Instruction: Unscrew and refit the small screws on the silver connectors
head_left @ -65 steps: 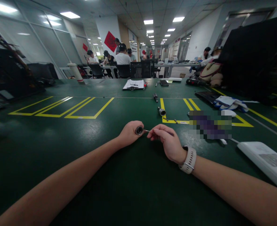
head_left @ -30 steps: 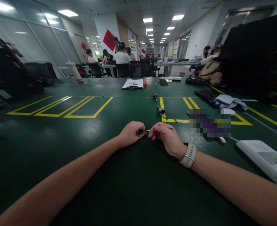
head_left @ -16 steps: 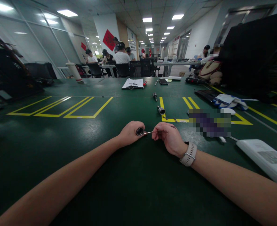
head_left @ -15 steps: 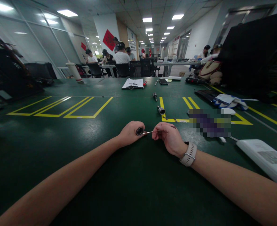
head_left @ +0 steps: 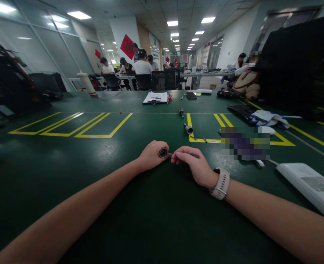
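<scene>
My left hand (head_left: 152,156) is closed around a hollow metal cylinder (head_left: 163,152), its round open end facing me. From the right, my right hand (head_left: 190,161) pinches a slim screwdriver (head_left: 195,156) with a dark purplish handle. The thin shaft reaches to the side of the cylinder by my left fingers; whether its tip touches is hidden. Beyond my hands, a metal cylindrical part (head_left: 188,128) lies at a yellow tape corner, and a smaller metal part (head_left: 181,112) lies farther back. Several tiny dark pieces (head_left: 205,139) rest near the tape.
Yellow tape (head_left: 95,136) marks the green table. At the back lie a clipboard with paper (head_left: 155,97), a red screwdriver (head_left: 169,98) and a phone (head_left: 191,95). A blurred purple object (head_left: 243,143), a cloth (head_left: 269,118) and a white box (head_left: 310,185) are at right. People sit beyond.
My right hand has moved left, closer to my left hand, and turned so its back shows more. Less of the screwdriver shaft shows between the hands. The left hand has hardly moved.
</scene>
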Demonstrator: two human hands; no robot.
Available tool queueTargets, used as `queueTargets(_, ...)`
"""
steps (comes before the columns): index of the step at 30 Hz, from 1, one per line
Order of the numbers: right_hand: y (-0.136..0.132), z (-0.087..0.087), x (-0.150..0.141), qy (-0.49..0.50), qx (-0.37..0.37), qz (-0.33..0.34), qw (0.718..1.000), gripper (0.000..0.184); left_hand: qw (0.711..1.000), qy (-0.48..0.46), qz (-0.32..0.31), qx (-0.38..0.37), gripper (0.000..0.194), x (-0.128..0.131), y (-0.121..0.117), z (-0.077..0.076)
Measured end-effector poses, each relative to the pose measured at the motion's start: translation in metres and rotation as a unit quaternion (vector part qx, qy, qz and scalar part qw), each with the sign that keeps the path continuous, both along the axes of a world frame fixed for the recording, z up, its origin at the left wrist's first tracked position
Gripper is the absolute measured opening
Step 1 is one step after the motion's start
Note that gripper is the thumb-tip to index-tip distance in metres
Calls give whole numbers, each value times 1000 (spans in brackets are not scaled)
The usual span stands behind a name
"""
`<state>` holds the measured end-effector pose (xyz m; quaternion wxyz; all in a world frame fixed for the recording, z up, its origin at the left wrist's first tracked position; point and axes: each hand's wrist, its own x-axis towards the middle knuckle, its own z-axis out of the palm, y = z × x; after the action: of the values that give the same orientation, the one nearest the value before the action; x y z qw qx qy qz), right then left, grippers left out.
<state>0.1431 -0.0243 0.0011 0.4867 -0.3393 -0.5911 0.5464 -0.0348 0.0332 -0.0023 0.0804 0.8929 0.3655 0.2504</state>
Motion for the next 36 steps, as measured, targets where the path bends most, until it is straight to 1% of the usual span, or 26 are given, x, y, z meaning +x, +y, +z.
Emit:
queueTargets(3,1,-2,-2,40,-24,24,999,16,1000,-14,5,-13,14,0,-1,0)
queueTargets(7,2,-2,-2,52,-33,35,997,15,999,-32,10,-42,10,-1,-1,0)
queueTargets(9,1,-1,-1,45,-6,21,999,17,998,-32,9,-50,10,-1,-1,-1)
queueTargets(11,-1,1,1,19,43,-6,999,19,998,-27,6,-51,13,0,-1,-1)
queueTargets(14,-5,5,1,-62,109,-55,991,19,999,-23,-1,-47,14,0,0,-1)
queueTargets(16,-7,7,0,-110,131,-75,982,19,999,-21,-7,-40,13,0,0,-1)
queueTargets(17,-7,7,0,-118,131,-76,981,19,999,-20,-9,-36,12,0,0,-1)
queueTargets(18,-6,7,0,-112,121,-71,984,19,999,-20,-12,-34,11,0,0,-1)
queueTargets(19,-4,6,0,-86,96,-62,990,19,999,-21,-14,-34,12,0,0,-1)
queueTargets(21,2,3,1,-4,22,-37,999,18,999,-23,-18,-37,14,0,-1,-1)
queueTargets(22,5,1,2,42,-18,-26,999,18,999,-25,-20,-39,15,0,-1,0)
queueTargets(23,8,-1,3,65,-41,-18,997,19,999,-27,-20,-41,16,0,-1,0)
queueTargets(25,13,-4,4,88,-64,-5,994,20,998,-32,-20,-43,15,0,-1,0)
queueTargets(28,14,-6,4,96,-71,5,993,19,998,-35,-19,-44,15,0,-1,-1)
queueTargets(29,13,-5,4,98,-64,3,993,18,998,-35,-18,-41,15,0,-1,-1)
queueTargets(31,8,-3,3,76,-23,-15,997,18,999,-36,-15,-33,16,0,-1,-1)
queueTargets(34,0,3,2,-17,65,-53,996,19,999,-33,-9,-16,17,0,-1,-1)
queueTargets(36,-3,5,1,-66,92,-64,991,19,1000,-29,-6,-3,16,0,-1,-1)
